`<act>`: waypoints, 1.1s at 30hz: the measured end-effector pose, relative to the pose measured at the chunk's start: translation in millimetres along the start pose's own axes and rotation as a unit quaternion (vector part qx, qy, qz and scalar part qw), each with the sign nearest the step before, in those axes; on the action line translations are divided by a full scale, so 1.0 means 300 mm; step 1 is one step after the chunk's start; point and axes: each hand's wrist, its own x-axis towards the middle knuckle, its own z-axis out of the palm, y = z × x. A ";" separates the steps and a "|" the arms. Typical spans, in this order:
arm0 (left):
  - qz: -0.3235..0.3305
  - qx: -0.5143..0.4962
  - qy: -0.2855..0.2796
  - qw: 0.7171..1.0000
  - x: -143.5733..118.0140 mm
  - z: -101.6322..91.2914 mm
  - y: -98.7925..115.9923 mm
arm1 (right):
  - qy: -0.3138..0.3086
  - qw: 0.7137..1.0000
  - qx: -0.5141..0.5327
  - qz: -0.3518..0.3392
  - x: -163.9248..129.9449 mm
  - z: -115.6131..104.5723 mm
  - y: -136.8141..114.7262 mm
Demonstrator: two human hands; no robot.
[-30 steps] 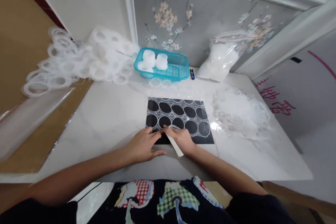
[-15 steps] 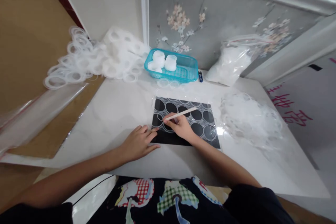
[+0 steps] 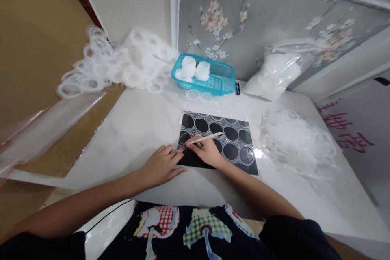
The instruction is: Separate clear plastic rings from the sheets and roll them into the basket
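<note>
A black sheet (image 3: 201, 159) lies on the white table under a clear plastic sheet with rows of round cut outlines (image 3: 230, 151). Between the fingers of my right hand (image 3: 207, 152) is a slim white pen-like stick (image 3: 210, 137), pinched near its lower end. Its tip is close to a circle at the sheet's left side; what sort of tip it has is too small to tell. My left hand (image 3: 163, 165) lies with fingers stretched out, fingertips at the sheet's left edge and the thumb apart. My right hand covers part of the lower circles.
Behind the sheet stands a blue basket (image 3: 225, 85) with stacked white discs (image 3: 202, 71). Small dark blue snips (image 3: 237, 88) lie beside it. Plastic ring scraps (image 3: 112, 67) are heaped at left, more clear scraps (image 3: 298, 142) at right. A filled clear bag (image 3: 274, 73) leans at the back.
My right hand and the stick have shifted slightly left and down along the circle. My left hand stays at the sheet's edge. The view has tilted a little.
</note>
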 end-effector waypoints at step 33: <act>-0.152 -0.495 0.067 0.853 0.329 -0.265 0.017 | 0.079 0.770 0.615 0.149 -0.031 -0.205 -0.216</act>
